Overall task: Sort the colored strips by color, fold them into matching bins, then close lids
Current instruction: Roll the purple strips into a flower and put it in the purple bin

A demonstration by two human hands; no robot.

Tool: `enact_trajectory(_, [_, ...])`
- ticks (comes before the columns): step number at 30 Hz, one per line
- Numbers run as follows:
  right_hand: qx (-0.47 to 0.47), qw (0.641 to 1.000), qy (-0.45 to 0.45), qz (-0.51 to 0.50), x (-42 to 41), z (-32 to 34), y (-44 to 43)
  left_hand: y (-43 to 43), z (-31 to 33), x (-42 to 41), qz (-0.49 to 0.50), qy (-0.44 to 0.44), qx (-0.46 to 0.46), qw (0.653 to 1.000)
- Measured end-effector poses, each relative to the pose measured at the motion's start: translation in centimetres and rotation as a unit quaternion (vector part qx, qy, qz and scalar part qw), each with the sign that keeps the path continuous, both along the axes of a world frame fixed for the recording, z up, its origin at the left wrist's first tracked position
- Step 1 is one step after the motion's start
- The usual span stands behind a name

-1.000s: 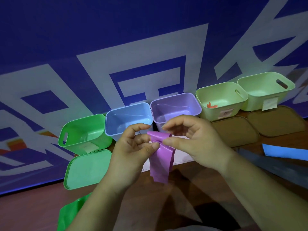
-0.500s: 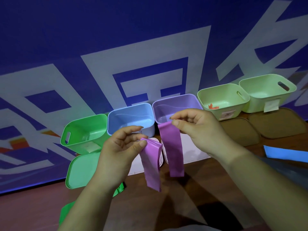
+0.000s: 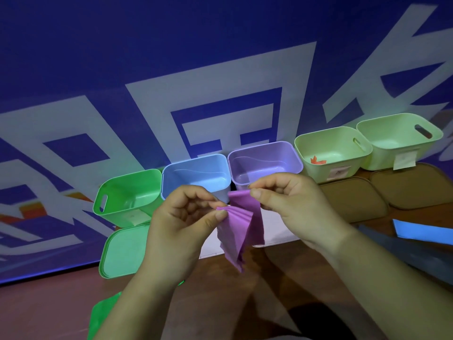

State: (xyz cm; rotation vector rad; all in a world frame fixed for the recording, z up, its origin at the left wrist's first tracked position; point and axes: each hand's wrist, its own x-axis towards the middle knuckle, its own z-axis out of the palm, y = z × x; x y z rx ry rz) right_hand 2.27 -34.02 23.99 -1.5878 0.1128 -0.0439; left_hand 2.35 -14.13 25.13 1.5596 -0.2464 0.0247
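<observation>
Two hands shared one purple strip [image 3: 241,231]. The left hand [image 3: 181,224] pinched a stack of folds between thumb and forefinger, the layers fanning down below that thumb. The right hand [image 3: 291,204], just beside it and slightly higher, pinched the strip's free end with curled fingers. Folding was the step in hand, probably near its last pleat, though the layers were too bunched to count. Next, the right hand's end needed laying onto the left hand's stack, then the bundle lowering into the open purple bin [image 3: 264,157] just beyond the right knuckles.
</observation>
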Motion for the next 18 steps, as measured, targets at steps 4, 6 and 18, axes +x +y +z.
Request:
enact_trajectory(4, [0.075, 0.996, 0.034, 0.023, -0.5, 0.1, 0.8, -0.5, 0.1, -0.2, 0.008, -0.023, 0.002, 1.000])
enact_trajectory(6, [0.126, 0.990, 0.052, 0.033, -0.7, 0.2, 1.0, -0.7, 0.0, -0.2, 0.016, -0.030, 0.005, 0.999])
enact_trajectory(18, [0.212, 0.969, 0.081, 0.100, -1.0, 0.4, 1.4, -0.5, -0.8, -0.4, 0.055, -0.063, 0.014, 0.996])
